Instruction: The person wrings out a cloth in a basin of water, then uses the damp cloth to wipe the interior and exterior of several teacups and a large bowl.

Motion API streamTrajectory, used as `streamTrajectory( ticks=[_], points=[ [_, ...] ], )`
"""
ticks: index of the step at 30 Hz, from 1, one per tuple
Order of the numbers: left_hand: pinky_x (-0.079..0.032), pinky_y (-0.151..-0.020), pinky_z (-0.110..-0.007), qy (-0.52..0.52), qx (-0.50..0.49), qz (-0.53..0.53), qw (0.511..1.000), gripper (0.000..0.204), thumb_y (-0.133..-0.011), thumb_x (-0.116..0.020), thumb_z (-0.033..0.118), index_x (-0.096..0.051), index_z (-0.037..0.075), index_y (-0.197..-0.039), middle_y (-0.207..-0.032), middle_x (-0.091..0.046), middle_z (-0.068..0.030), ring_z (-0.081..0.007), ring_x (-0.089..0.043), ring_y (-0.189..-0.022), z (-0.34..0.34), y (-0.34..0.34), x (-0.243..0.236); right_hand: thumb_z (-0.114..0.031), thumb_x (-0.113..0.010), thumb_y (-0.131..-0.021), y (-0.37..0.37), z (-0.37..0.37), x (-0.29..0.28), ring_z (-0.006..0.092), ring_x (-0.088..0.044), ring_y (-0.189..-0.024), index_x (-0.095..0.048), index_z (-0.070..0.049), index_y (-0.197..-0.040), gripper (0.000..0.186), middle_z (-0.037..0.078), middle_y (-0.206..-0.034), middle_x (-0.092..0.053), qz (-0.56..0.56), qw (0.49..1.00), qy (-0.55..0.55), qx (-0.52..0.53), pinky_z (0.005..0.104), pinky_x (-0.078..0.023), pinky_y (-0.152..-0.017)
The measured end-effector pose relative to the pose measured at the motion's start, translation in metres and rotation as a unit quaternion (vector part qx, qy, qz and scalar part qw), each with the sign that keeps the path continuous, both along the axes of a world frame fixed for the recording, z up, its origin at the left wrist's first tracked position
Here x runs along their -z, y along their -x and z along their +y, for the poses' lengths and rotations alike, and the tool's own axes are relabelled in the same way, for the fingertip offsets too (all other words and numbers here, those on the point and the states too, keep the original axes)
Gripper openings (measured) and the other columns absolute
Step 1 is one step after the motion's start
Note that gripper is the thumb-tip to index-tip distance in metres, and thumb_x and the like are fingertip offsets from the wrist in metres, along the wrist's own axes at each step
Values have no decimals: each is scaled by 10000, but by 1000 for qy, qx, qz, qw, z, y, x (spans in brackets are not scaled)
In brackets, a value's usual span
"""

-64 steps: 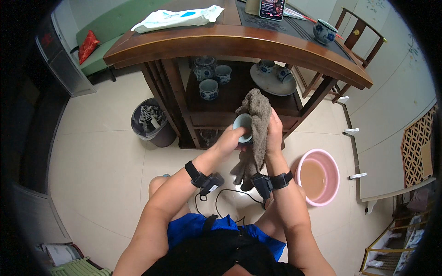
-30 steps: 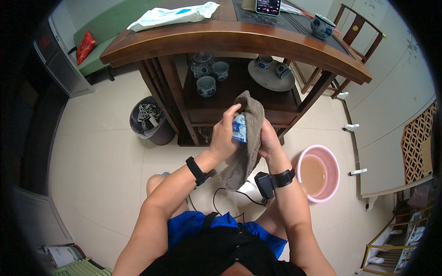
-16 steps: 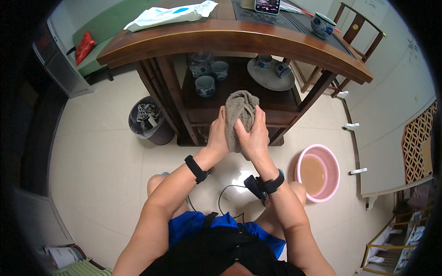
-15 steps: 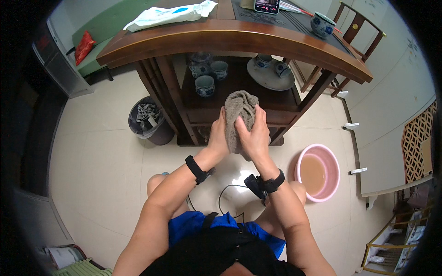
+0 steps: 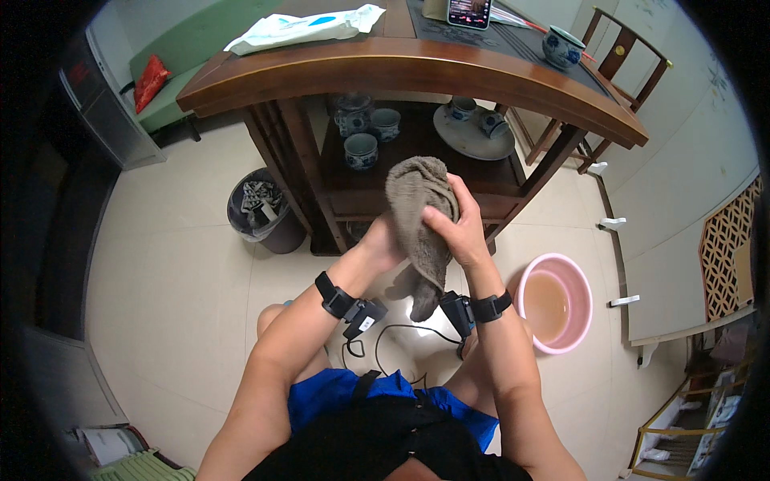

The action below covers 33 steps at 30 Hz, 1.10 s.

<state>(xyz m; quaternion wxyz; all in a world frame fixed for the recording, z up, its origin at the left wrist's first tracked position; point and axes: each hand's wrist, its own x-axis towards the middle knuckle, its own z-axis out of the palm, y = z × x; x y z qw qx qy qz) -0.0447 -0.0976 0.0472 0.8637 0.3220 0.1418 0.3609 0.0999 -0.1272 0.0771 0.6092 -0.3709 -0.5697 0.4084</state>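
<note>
A grey-brown towel (image 5: 421,212) is bunched up in front of the table's lower shelf, its darker end hanging down. My right hand (image 5: 461,228) is closed on the towel's right side, thumb across the front. My left hand (image 5: 383,243) holds it from the left and behind; the cloth covers its fingers. Whether something is wrapped inside cannot be seen. Beyond it, several blue-and-white cups, one a cup (image 5: 361,151) at the front left, stand on the dark shelf (image 5: 337,178). A round grey plate (image 5: 473,144) there carries two more, one of them tipped over.
A wooden table (image 5: 417,70) bears a white wipes pack (image 5: 305,30), a phone (image 5: 468,12) and a patterned cup (image 5: 563,48). A pink basin (image 5: 588,305) of murky water stands at right, a lined waste bin (image 5: 282,232) at left. A black cable (image 5: 389,327) runs below my hands.
The towel has been turned and loosened, so its dark end now hangs lower. My left hand has slid slightly down behind it; my right hand has shifted a little right and up.
</note>
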Motion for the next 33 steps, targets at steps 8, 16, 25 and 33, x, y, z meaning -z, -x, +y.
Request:
streamTrajectory(
  ticks=[8, 16, 25, 33],
  points=[
    [-548, -791, -314, -49, 28, 223, 973, 387, -927, -532, 345, -527, 74, -1202, -1153, -593, -88, -203, -612, -1026, 0, 11, -4, -172, -672, -794, -4, 6, 1, 110, -553, -901, -566, 5, -1079, 352, 30, -973, -610, -59, 998, 4, -7, 262, -443, -819],
    [-481, -604, -437, -559, -246, 485, 627, 320, -821, -592, 87, -461, 5, -1101, -893, -629, -222, -397, -624, -766, -6, 1, 5, -143, -558, -881, -1, 16, 16, 87, -571, -802, -603, -9, -1024, 201, 20, -901, -627, 136, 976, 169, 16, 237, -459, -732],
    [-516, -641, -418, -613, -367, 483, 506, 458, -787, -574, 74, -392, 26, -1205, -1009, -612, -177, -366, -628, -835, 6, 5, -5, -320, -550, -921, 22, 8, 24, 143, -576, -931, -511, -17, -1177, 400, 68, -1049, -591, 308, 922, 222, -78, 281, -466, -826],
    [-506, -687, -454, -521, -329, 508, 602, 435, -865, -509, 121, -371, 38, -1269, -1077, -606, -211, -383, -630, -857, 2, 1, -17, -282, -635, -874, 32, 2, 27, 191, -548, -1019, -460, 31, -1206, 489, 128, -1115, -565, 49, 990, 50, 123, 319, -428, -908]
  ],
)
